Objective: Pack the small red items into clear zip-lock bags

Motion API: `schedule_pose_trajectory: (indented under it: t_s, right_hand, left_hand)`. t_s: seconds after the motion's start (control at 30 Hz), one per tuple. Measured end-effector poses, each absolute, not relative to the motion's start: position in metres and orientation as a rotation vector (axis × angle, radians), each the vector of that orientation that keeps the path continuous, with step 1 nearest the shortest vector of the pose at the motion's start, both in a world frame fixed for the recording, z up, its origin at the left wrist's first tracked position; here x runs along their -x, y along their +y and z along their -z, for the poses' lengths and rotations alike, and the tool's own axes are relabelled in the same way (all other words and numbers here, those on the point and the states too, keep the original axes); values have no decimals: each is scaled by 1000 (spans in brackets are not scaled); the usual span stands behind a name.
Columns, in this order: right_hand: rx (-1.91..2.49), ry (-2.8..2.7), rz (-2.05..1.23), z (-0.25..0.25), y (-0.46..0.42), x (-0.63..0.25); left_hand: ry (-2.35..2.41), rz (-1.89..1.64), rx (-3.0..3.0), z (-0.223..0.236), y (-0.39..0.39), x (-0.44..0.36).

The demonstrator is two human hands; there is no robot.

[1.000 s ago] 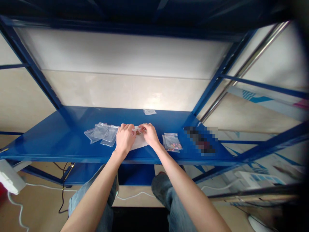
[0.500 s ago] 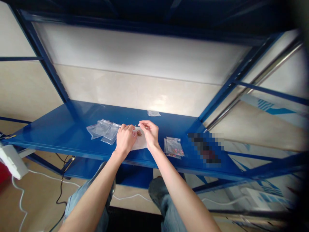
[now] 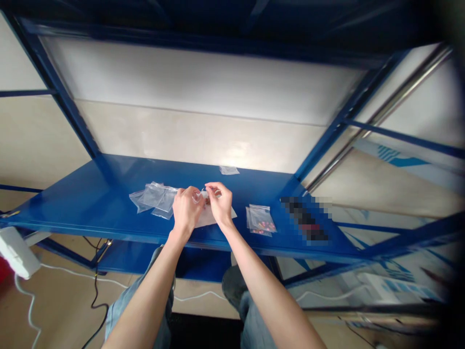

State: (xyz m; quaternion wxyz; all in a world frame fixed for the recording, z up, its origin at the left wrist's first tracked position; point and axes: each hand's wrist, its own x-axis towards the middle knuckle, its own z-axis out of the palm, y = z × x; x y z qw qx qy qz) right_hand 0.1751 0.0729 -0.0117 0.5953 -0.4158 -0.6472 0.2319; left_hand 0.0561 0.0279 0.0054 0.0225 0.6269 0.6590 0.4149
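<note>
My left hand point(image 3: 188, 208) is closed, its curled fingers round the edge of a small clear plastic bag point(image 3: 198, 196) above the blue shelf. Close beside it, my right hand point(image 3: 221, 203) has thumb and fingertips pinched together at the bag's top; what they grip is too small to make out. Under both hands lies a sheet of white paper point(image 3: 205, 218). Small brownish-red pieces point(image 3: 208, 200) show between the hands, partly covered by the fingers. Left of my left hand, several flat clear zip bags point(image 3: 154, 197) overlap on the shelf.
To the right lie zip bags point(image 3: 259, 218) with small reddish pieces inside. Further right is a blurred-out dark object point(image 3: 305, 218). Another clear bag point(image 3: 228, 170) rests near the wall. The blue shelf point(image 3: 109, 203) has upright posts at both ends, and cables run along the floor below.
My right hand lifted off the paper's pieces, its fingers pinched, then came left against the bag in my left hand. The left hand has stayed nearly in place. The view shifted slightly.
</note>
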Motion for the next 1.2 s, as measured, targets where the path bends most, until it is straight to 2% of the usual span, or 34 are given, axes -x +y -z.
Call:
schedule_pose_trajectory:
  t_s: [0.17,0.5,0.63,0.93,1.2]
  right_hand:
    - [1179,-1769,-325,29,87,-200]
    - [1414,-1971,-161,28,80,-197]
    - [1457,-1973,-127,27,79,-198]
    - [1437,-1955,-126,31,83,-198]
    - [1528,-1931,-130,25,79,-197]
  left_hand:
    - [1950,-1366,-2058,-7,29,-59]
    - [1956,-1235,-2129,0,26,-58]
    - [1978,-1198,-2161,7,25,-52]
    - [1993,-1375,-2192,14,27,-29]
    - [1826,-1273,-2339,5,23,-49]
